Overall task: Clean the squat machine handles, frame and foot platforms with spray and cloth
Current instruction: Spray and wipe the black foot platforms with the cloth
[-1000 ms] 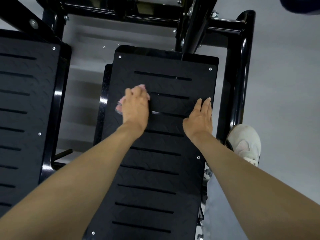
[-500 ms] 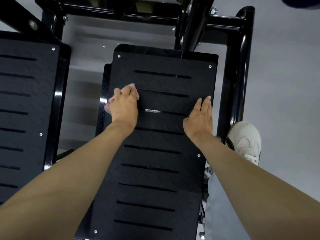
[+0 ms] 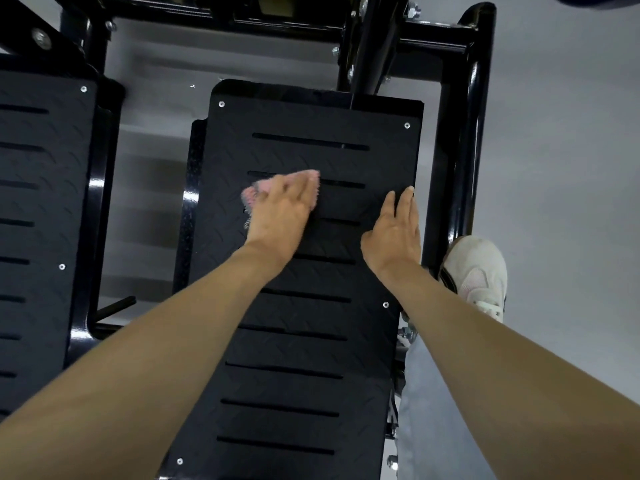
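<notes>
Step in hand: wiping the foot platforms w/ the cloth; the work is on the right foot platform (image 3: 311,341), the black tread-plate w/ slots at scene centre.

Left hand (image 3: 277,216) lies on the pink cloth (image 3: 250,196) in the plate's far half, around the 2nd and 3rd slots from the far edge. Its fingers (image 3: 299,188) look stretched fairly flat over the cloth, pressing it down rather than bunching it, tho motion blur hides the detail; cloth peeks out at the hand's left and far sides.

Right hand (image 3: 394,237) rests flat near the plate's right edge, apart from the cloth; fingers (image 3: 408,202) straight & close together, holding nothing; prob. a brace for the body.

Left foot platform (image 3: 38,220) sits at scene left, neither hand on it; gloss-black frame (image 3: 465,150) tubes run along the right and far sides; a pale shoe (image 3: 479,271) stands on the grey floor (image 3: 571,168) just right of the frame. Spray bottle & handles not in view.

Judgement: platform stage, partway; can't tell by eye which patches are done.

Next move calls for:
- side-to-side passes w/ steady downward pressure, row by row toward the near end
- cloth kept flat, since slot edges & tread ridges could snag it
- right hand moved off its spot so that patch gets wiped too
- after that, the left platform & frame tubes
</notes>
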{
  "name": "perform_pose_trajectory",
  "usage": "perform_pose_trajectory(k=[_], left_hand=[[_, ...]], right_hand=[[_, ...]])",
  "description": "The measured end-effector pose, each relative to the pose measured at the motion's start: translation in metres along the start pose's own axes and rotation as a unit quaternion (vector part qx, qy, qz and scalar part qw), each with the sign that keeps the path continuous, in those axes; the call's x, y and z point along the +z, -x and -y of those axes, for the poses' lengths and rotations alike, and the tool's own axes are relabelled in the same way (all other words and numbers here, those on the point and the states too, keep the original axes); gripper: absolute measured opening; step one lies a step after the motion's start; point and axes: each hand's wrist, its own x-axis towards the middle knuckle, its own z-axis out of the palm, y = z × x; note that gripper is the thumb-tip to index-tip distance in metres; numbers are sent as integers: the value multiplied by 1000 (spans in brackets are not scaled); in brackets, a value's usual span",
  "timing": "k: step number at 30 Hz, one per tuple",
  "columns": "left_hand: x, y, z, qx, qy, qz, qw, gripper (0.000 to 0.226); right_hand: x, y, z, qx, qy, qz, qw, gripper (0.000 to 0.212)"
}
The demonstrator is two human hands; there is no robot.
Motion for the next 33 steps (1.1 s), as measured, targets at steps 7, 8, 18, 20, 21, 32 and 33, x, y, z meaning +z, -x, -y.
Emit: perform_pose_trajectory(k=[7, 8, 18, 20, 21, 32, 33], left_hand=[[-3, -9, -46, -75, 101, -22, 992, 80], [-3, -11, -51, -47, 102, -26, 993, 79], [-5, -14, -37, 131, -7, -32, 991, 76], [-2, -7, -13, 93, -23, -16, 995, 81], [1, -3, -1, 70, -25, -3, 997, 82], [20, 26, 51, -175, 105, 0, 979, 81], [22, 31, 48, -188, 130, -8, 974, 77]], right_hand=[[1, 0, -3, -3, 11, 4, 1000, 83], [2, 0, -3, -3, 10, 5, 1000, 84], [8, 2, 0, -7, 42, -12, 999, 86], [10, 4, 2, -12, 44, -13, 999, 87], [11, 5, 3, -13, 42, -16, 999, 86], [34, 26, 7, -61, 43, -57, 996, 82], [37, 29, 5, -61, 49, -56, 995, 84]])
